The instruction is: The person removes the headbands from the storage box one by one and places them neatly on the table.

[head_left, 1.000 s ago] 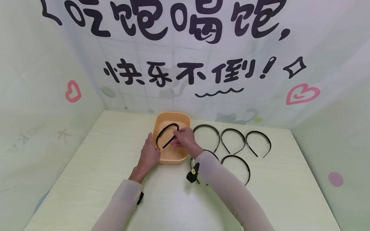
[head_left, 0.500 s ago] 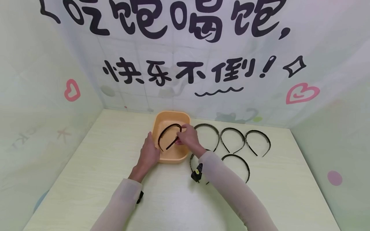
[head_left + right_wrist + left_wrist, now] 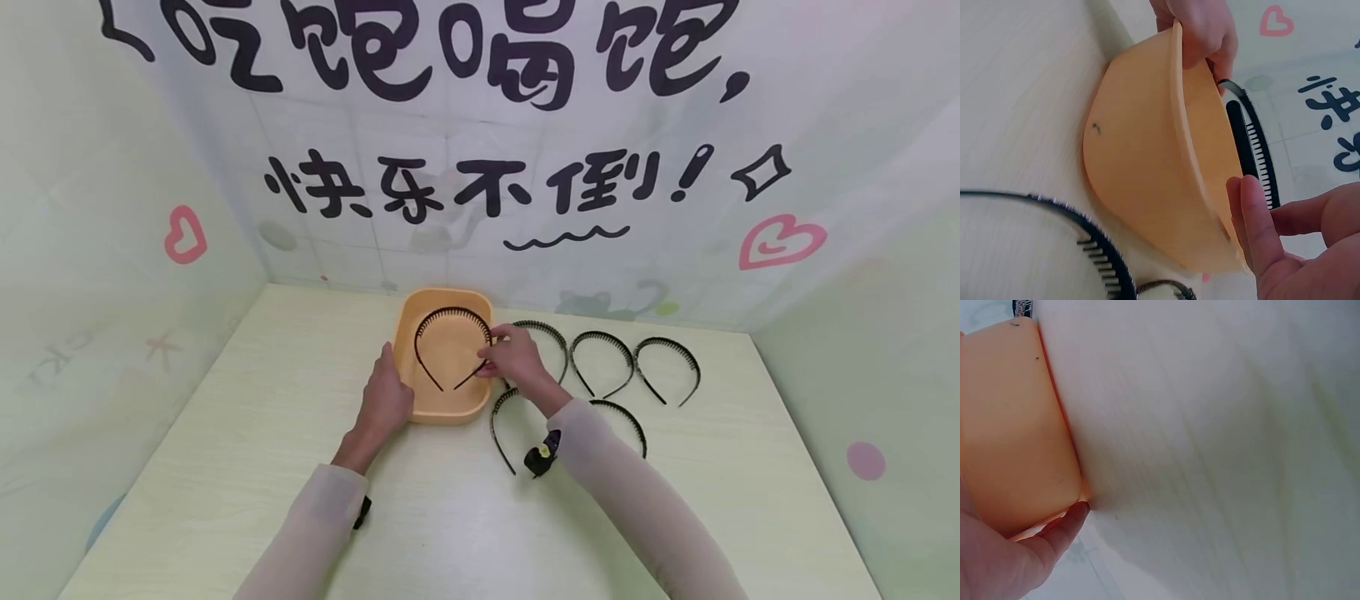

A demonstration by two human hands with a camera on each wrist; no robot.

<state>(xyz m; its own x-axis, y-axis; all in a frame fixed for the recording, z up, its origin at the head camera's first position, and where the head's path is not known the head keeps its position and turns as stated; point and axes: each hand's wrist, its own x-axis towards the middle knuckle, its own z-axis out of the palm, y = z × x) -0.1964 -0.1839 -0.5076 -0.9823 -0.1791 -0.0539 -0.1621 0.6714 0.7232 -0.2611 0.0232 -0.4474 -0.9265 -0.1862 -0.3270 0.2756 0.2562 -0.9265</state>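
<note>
An orange plastic basin (image 3: pixel 447 418) stands near the back wall. My left hand (image 3: pixel 384 398) grips its left side, with fingers against the outer wall of the basin (image 3: pixel 1016 425) in the left wrist view. Over the basin, my right hand (image 3: pixel 519 360) pinches a black toothed headband (image 3: pixel 453 311) by its right arm. The curve of this headband points to the back wall and its two ends point toward me. In the right wrist view, the thumb and fingers of my right hand (image 3: pixel 1300 240) meet on the headband (image 3: pixel 1260 150), which is above the basin's opening.
Several more black headbands lie right of the basin: a back row with one headband (image 3: pixel 602 336) in its middle and another (image 3: pixel 692 364) at its right end, and a front row partly hidden by my right arm. Printed sheets (image 3: pixel 450 258) wall in the table (image 3: pixel 450 517).
My right hand has moved right, toward the basin's right rim. The headband has turned from slanted to facing me with its full curve. My left hand stays on the basin.
</note>
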